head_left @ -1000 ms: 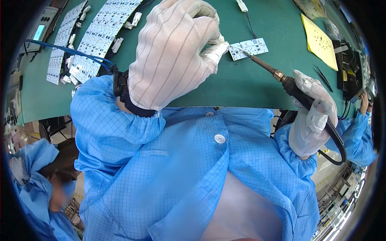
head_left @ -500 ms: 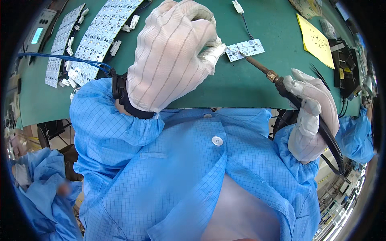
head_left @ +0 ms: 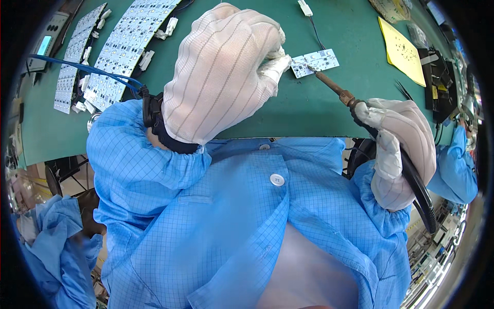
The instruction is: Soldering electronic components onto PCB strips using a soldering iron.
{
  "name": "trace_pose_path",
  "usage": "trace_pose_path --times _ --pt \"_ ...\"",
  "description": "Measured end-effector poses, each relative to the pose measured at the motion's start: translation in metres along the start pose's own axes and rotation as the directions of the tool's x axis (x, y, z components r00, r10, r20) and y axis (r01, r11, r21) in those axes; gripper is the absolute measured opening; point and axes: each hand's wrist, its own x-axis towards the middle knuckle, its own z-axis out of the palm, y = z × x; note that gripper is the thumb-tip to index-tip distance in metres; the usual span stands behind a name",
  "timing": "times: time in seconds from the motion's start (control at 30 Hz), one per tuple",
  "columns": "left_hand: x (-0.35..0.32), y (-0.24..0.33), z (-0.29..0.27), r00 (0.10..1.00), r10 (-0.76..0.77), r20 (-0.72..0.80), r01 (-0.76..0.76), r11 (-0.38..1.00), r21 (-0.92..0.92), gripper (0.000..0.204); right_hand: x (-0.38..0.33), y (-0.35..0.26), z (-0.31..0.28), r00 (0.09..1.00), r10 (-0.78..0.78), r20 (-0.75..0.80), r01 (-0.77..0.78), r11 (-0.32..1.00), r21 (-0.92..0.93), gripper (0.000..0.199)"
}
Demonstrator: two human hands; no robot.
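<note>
A small white circuit board lies on the green mat. A dark lead runs from its far edge to a white plug. My right hand, in a white striped glove, is closed round the handle of a soldering iron. The iron's tip meets the left part of the board. My left hand, gloved alike, is closed in a pinch beside the board's left end. Something thin seems to reach from its fingertips onto the board, but its kind is too small to tell.
Large circuit board panels with white plugs lie at the left, by a grey unit with a lit display. A blue cord runs to my left wrist. At the right are a yellow sponge-like sheet and a black holder. Co-workers' blue sleeves show at both sides.
The fingers of my right hand have curled further round the iron's handle, and its cable has shifted slightly. My left hand has moved a little nearer. The iron's tip stays at the board.
</note>
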Motion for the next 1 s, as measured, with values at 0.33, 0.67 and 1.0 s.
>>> trace_pose_path --times 0.33,0.67,1.0 --pt "-0.001 -0.001 -0.004 0.999 -0.051 0.004 0.051 0.998 -0.025 0.018 -0.022 0.010 0.009 0.840 0.491 -0.230 -0.436 0.864 0.252 0.064" --pt "-0.005 -0.008 0.002 0.996 -0.082 -0.047 0.080 0.996 -0.045 0.016 0.000 0.060 -0.029 0.736 0.374 -0.564 -0.433 0.901 0.032 0.037" --pt "-0.003 -0.003 0.000 0.995 -0.063 -0.077 0.063 0.998 -0.001 0.018 -0.016 0.089 -0.038 0.680 0.284 -0.676 -0.457 0.885 -0.088 0.034"
